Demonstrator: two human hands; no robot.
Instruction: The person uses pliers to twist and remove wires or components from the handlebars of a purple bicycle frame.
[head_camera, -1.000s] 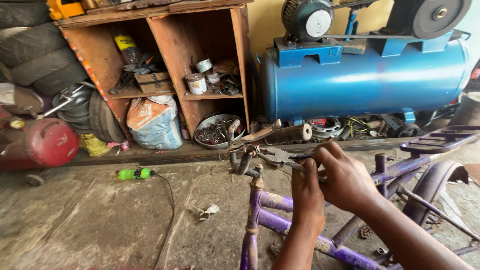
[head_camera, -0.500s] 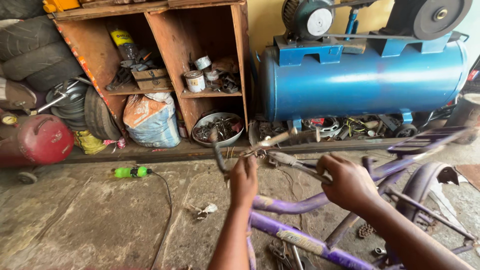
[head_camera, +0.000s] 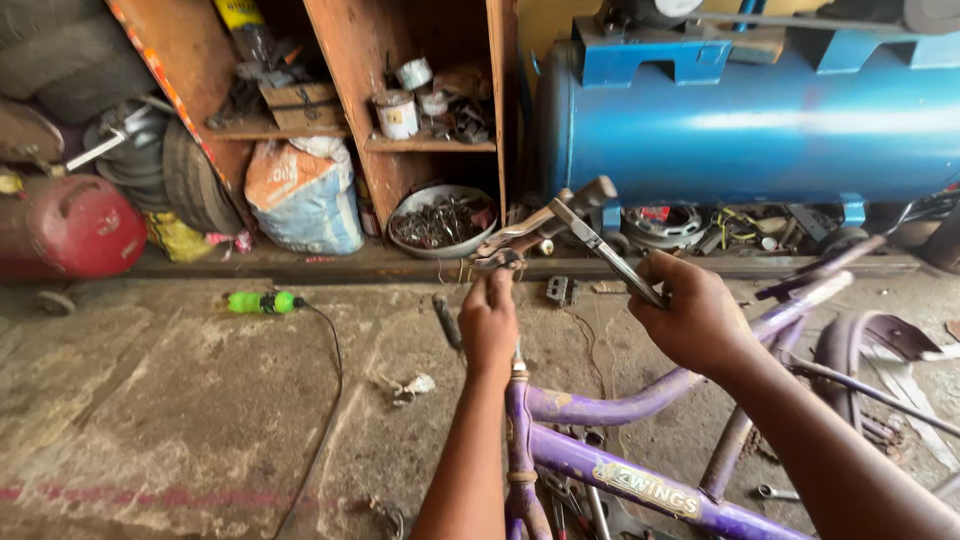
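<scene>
Both hands, left (head_camera: 489, 322) and right (head_camera: 692, 316), grip the handlebar (head_camera: 535, 228) above the purple bicycle frame (head_camera: 600, 465).

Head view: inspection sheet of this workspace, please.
Surface: cracked concrete floor, dusty.
Job's things: purple bike frame; handlebar stem at its top; metal tool.
Clutter: bowl of metal parts, sack, tins on wooden shelf.
Grips: left hand pinches the stem area; right hand closed on the tool.
Cables: black cord from a green bottle.
Surroundings: blue compressor tank, red tank, tyres.
</scene>
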